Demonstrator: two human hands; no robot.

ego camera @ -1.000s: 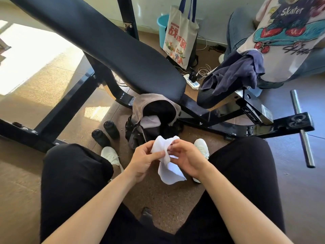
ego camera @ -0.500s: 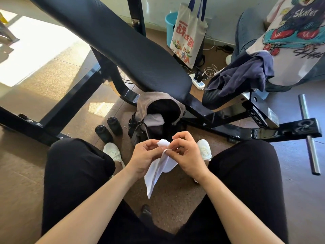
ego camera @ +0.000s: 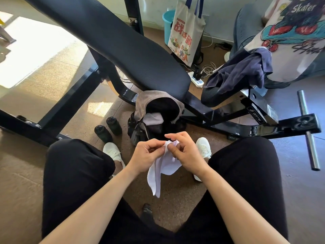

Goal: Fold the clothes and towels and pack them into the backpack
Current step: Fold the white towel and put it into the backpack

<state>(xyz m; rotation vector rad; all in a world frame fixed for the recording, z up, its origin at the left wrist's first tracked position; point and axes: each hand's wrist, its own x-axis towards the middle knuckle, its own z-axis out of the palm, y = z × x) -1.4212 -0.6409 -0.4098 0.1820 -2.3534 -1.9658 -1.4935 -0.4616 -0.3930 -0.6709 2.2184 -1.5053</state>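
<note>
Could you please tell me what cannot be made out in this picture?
Head view:
1. Upper edge of the small white cloth: hidden under the pinching left hand and right hand.
2. Interior of the open grey-and-black backpack: lost in shadow.
3. The printed white T-shirt: cut off by the right edge.

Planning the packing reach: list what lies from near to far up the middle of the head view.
small white cloth → open grey-and-black backpack → black padded bench backrest → printed canvas tote bag

backpack (ego camera: 154, 118) on floor (ego camera: 175, 199) under weight bench (ego camera: 123, 50) | two bottles (ego camera: 114, 128) just left of backpack | cloth (ego camera: 158, 171) between left hand (ego camera: 147, 154) and right hand (ego camera: 186, 152), before backpack | garment (ego camera: 242, 71) on bench seat, right | tote bag (ego camera: 186, 32) behind bench
</note>
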